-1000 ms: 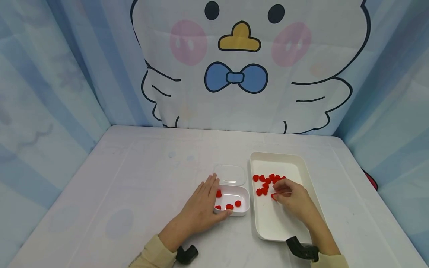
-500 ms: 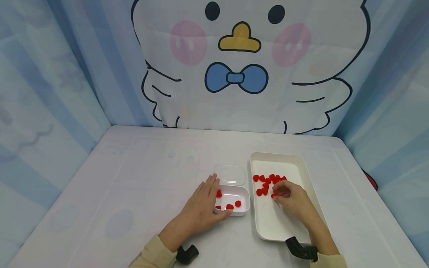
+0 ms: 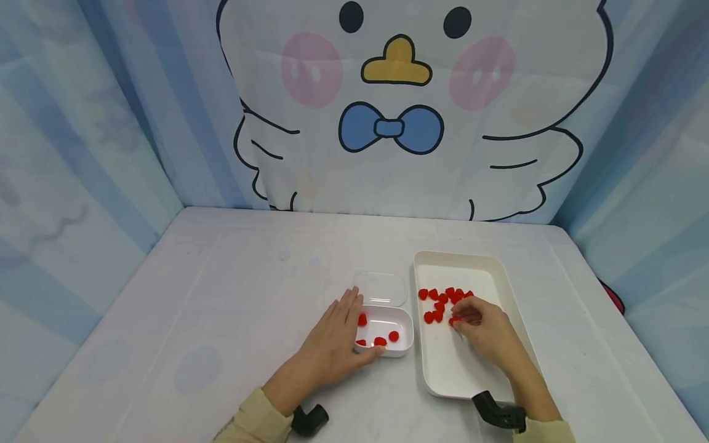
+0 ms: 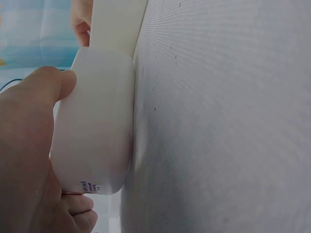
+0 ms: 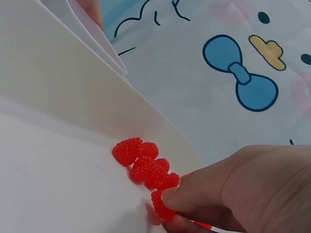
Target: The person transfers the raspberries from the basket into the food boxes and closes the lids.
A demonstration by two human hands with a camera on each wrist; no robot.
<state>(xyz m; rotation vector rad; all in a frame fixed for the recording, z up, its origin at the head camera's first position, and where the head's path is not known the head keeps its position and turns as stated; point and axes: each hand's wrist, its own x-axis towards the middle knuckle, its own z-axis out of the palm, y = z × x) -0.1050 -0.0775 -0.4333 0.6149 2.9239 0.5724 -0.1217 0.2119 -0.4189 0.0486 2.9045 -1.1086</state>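
A small white box (image 3: 407, 335) with several red raspberries inside stands left of the tray. My left hand (image 3: 330, 344) rests along its left side, fingers straight, thumb across the near rim. The left wrist view shows the thumb tip at the box's (image 4: 95, 121) edge. Over the white tray (image 3: 460, 369), my right hand (image 3: 487, 332) pinches one raspberry (image 5: 161, 206) between thumb and finger. More raspberries (image 5: 146, 167) lie clustered on the tray close by, partly hidden behind the hand in the head view.
Behind the box lies a clear plastic lid (image 3: 380, 289). The tray's raised rim (image 3: 418, 363) runs close to the box's right side. Black wrist mounts (image 3: 500, 412) sit at both wrists. A patterned curtain (image 3: 388, 178) hangs behind the table.
My right fingertips have drawn together on the raspberry, which has shifted slightly away from me and to the right. The left hand and the box have stayed in place.
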